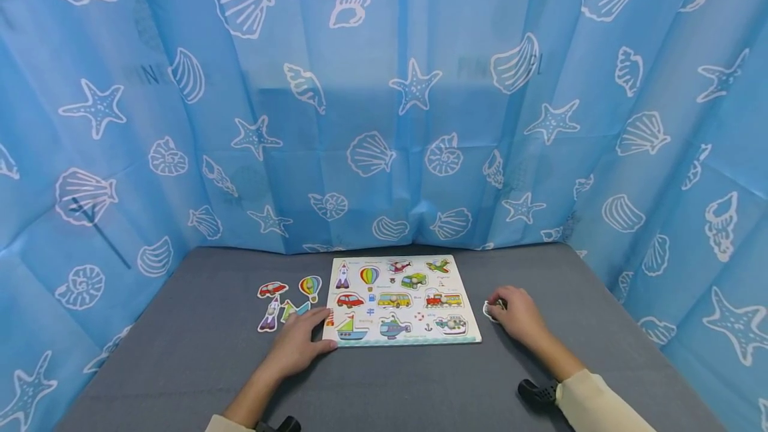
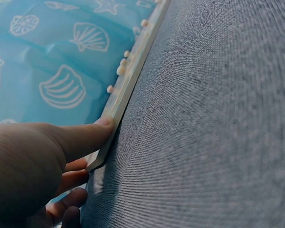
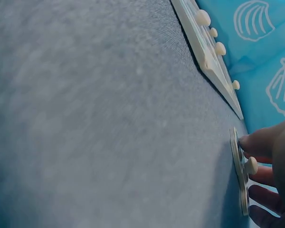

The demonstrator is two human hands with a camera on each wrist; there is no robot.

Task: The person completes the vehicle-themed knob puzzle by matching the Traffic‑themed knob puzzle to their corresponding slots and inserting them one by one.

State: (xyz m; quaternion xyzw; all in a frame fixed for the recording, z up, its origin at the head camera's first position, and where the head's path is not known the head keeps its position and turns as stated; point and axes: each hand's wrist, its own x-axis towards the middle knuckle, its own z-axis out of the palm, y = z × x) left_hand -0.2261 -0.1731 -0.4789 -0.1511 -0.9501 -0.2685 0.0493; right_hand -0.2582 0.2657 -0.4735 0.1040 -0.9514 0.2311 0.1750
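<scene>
A wooden peg puzzle board with printed vehicles lies flat on the table. My left hand holds its near left corner, with the thumb along the front edge and the fingers at the left side. To the right of the board, my right hand grips a small puzzle piece with a round knob, low over the table. The hand hides most of that piece's picture. Left of the board lie loose pieces: a red car, a hot-air balloon, a rocket and a sailboat, the last partly behind my left hand.
Knobbed pieces such as the bus, the train and the ship sit on the board. The grey tabletop extends around it. A blue shell-print curtain hangs behind the table and along its sides.
</scene>
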